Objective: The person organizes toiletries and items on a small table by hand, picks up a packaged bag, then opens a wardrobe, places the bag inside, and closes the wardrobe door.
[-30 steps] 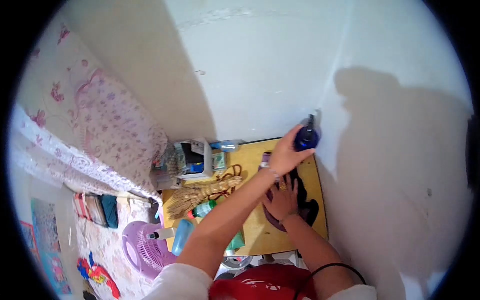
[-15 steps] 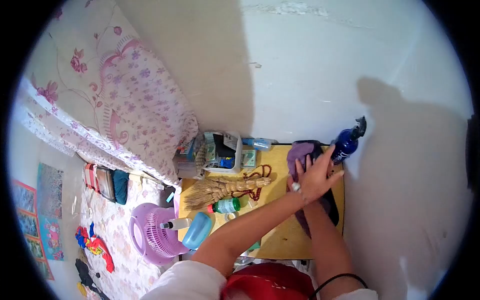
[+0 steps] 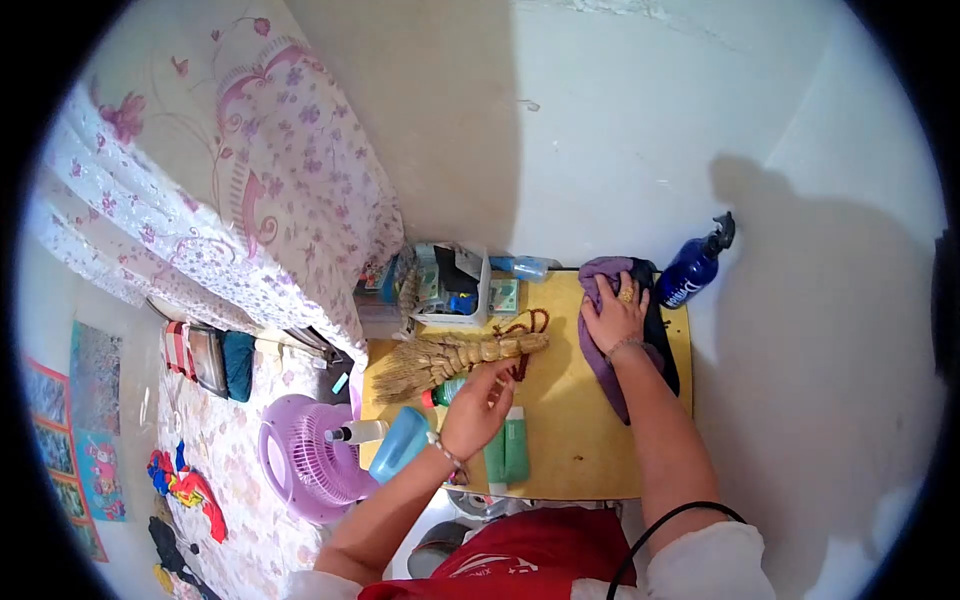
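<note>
My right hand (image 3: pixel 615 318) lies on a purple cloth (image 3: pixel 597 350) on the yellow tabletop (image 3: pixel 570 455), its fingers spread. Part of the cloth looks dark and runs along the table's right side. Over the left part of the table is my left hand (image 3: pixel 475 418), with fingers slightly bent and apart. Its fingertips are close to the handle of a straw hand broom (image 3: pixel 450 358) and a string of dark red beads (image 3: pixel 533 362); whether they touch is unclear. A red-capped green bottle (image 3: pixel 440 394) is partly hidden by that hand. Green tubes (image 3: pixel 507 448) lie beside its wrist.
A blue spray bottle (image 3: pixel 690 275) stands by the wall at right. At the back are a white basket (image 3: pixel 483 300) of small items and a clear blue bottle (image 3: pixel 525 267). On the left are a blue case (image 3: pixel 400 442), a bottle (image 3: pixel 360 431) and a purple fan (image 3: pixel 305 455).
My left hand has left the cloth and moved left toward the broom and beads. My right hand, previously mostly hidden beneath it, now lies spread on the cloth. The view has shifted slightly.
</note>
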Demonstrator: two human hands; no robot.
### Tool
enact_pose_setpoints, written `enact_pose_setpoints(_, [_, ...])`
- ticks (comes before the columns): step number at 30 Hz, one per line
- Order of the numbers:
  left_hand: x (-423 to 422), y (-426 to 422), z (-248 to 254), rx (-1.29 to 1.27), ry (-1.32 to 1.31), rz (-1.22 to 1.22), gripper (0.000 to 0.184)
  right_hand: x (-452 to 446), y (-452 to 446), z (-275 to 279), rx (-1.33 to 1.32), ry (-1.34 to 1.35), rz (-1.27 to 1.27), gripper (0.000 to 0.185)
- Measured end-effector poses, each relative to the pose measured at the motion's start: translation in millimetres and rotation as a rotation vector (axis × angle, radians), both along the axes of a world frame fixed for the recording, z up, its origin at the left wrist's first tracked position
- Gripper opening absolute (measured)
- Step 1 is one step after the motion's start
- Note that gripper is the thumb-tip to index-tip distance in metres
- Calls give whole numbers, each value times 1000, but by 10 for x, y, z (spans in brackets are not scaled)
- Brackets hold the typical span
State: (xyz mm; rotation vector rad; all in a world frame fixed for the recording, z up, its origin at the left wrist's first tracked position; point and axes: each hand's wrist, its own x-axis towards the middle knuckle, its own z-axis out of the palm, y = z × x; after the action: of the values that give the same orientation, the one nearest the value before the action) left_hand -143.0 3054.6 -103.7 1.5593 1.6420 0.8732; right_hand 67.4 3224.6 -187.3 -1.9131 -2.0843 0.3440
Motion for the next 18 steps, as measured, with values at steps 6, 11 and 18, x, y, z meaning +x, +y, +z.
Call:
enact_pose_setpoints(6, [25,734,-175,373,464,-214,40,114,-732,-41,111,33,187,47])
enact_pose_setpoints(11, [186,1522,-318,295,846,-237,45,163,-1495,51,17,29,171,48])
enact_pose_setpoints(18, [336,1917,-393,38,1205,-312,38,152,-1560,123,-24,4,159,50])
